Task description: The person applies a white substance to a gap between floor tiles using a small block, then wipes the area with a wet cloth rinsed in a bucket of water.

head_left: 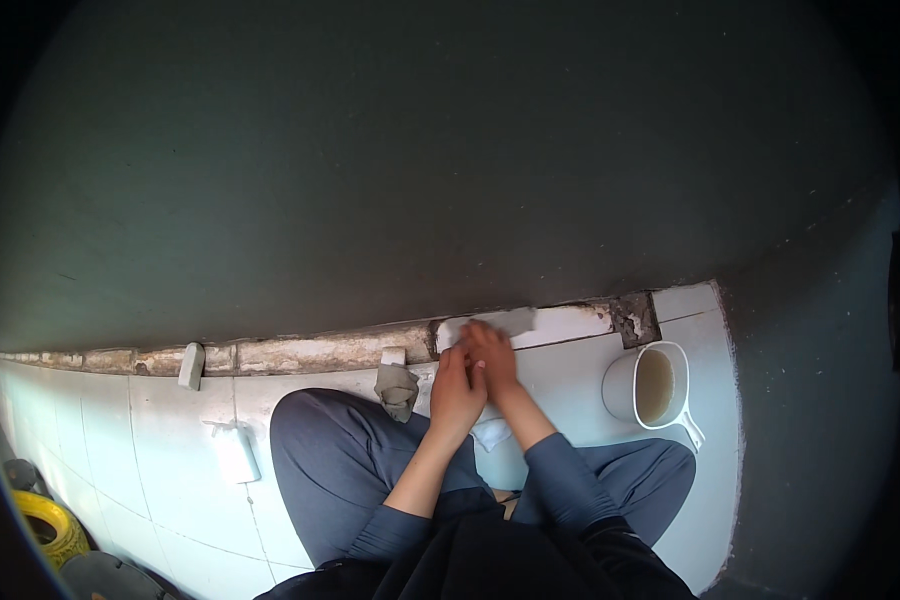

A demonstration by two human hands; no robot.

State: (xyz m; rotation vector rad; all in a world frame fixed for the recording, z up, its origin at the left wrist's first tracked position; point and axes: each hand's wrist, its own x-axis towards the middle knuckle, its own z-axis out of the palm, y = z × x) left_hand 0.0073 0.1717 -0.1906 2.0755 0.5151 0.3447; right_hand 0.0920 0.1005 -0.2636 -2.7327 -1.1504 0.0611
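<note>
Both my hands meet low at the wall's foot, over a white tile strip (573,324). Under the fingers of my right hand (492,358) lies a grey flat piece (516,321), pressed on that strip; whether it is a block or a folded sheet I cannot tell. My left hand (457,393) is closed against the right one, fingertips near the grey piece's left end; what they grip is hidden. Finger outlines are a little blurred. Just below the hands is a small whitish cloth or bag (491,433). A crumpled grey-brown cloth (397,391) lies by my left knee.
A white handled dipper (621,389) with cloudy liquid stands at right. Along the dark wall (420,180) runs a rough, bare strip (310,353). A pale block (191,367) and white packet (234,455) lie left. A yellow ring-shaped object (58,530) sits at lower left.
</note>
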